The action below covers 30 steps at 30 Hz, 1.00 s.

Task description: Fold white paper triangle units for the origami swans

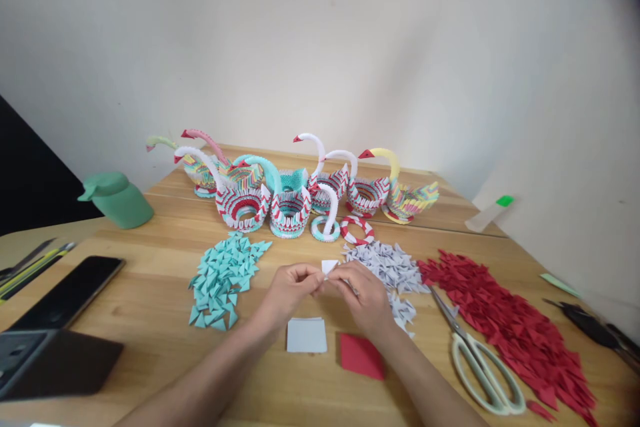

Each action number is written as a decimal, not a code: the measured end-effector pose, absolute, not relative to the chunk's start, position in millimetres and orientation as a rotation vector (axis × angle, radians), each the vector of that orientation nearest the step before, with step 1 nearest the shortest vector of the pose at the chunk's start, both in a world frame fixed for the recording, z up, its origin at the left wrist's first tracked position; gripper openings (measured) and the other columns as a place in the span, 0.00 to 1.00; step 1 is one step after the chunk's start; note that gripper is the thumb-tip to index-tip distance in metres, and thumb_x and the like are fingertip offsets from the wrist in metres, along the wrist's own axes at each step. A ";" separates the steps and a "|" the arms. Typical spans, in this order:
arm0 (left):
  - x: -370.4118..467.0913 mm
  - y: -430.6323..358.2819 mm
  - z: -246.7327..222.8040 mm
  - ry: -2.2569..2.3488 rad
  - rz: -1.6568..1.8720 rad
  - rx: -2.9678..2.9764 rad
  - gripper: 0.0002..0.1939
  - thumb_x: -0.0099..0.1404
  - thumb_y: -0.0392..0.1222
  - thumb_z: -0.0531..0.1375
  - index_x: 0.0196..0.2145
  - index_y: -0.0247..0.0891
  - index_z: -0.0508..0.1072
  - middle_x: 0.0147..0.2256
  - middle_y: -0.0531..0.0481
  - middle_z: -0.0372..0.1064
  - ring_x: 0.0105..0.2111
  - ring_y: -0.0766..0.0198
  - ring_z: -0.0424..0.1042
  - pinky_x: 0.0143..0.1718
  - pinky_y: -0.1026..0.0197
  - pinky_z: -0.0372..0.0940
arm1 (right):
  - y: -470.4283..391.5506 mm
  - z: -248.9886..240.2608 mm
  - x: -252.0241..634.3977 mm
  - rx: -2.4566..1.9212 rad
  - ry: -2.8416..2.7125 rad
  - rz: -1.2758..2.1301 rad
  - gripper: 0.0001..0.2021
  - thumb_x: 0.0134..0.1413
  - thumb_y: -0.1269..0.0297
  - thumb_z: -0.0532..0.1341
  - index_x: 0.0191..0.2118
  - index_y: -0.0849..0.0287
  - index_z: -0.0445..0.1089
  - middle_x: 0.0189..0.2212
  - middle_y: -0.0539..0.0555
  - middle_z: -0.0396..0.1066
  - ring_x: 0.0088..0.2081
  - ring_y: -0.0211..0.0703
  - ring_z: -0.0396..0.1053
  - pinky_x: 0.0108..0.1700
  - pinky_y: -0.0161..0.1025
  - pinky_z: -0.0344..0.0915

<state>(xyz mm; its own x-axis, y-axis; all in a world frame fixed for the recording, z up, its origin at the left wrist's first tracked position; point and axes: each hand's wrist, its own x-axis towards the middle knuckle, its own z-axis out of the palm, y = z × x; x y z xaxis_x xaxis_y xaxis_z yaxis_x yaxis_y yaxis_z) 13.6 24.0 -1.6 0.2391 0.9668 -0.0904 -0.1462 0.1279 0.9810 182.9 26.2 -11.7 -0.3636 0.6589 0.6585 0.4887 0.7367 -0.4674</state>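
Head view. Wooden table (260, 380), two bare hands meeting near its middle. Left hand (293, 288): thumb and fingertips pinching a small slip of white paper (329, 266). Right hand (364, 290): fingers bent, gripping the same slip from the other side. Slip held above the tabletop, its upper part showing above the fingertips; the rest hidden by them.

Below the hands, a stack of white paper (307, 336) flat on the wood; red paper (361, 355) just right of it, near the right forearm.

Folded triangles in heaps: teal pile (220, 280) to the left, pale grey pile (385, 265) behind and beside the right hand, red pile (510, 320) farther right. Scissors (483, 367) lie alongside the red pile, tips toward the pale grey one.

Beyond: a group of folded-paper swans (244, 203), with a red-and-white ring (357, 231) in front. Far left, a green jug (117, 200) and a dark phone (70, 290).
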 end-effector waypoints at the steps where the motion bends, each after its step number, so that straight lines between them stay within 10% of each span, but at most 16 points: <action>1: 13.4 23.9 -1.4 0.974 1.031 1.113 0.12 0.51 0.46 0.61 0.19 0.34 0.70 0.19 0.53 0.64 0.23 0.68 0.60 0.29 0.64 0.57 | 26.1 -11.9 182.6 -0.876 -2.025 0.255 0.06 0.58 0.72 0.55 0.35 0.56 0.69 0.30 0.52 0.71 0.33 0.41 0.68 0.35 0.38 0.65; 30: 12.8 25.1 -6.8 0.977 1.019 1.118 0.13 0.51 0.48 0.61 0.19 0.35 0.70 0.19 0.53 0.64 0.23 0.67 0.60 0.29 0.64 0.57 | 25.0 -11.6 182.2 -0.918 -2.159 0.113 0.07 0.60 0.71 0.54 0.35 0.57 0.69 0.30 0.53 0.72 0.32 0.39 0.70 0.35 0.35 0.64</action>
<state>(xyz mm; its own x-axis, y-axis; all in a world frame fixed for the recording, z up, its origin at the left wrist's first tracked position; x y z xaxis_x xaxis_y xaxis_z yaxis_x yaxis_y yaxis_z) 12.8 25.1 -6.8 0.2453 0.9646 -0.0968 -0.1374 0.1334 0.9815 182.2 25.0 -11.6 -0.4420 0.6457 0.6226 0.5771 0.7361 -0.3537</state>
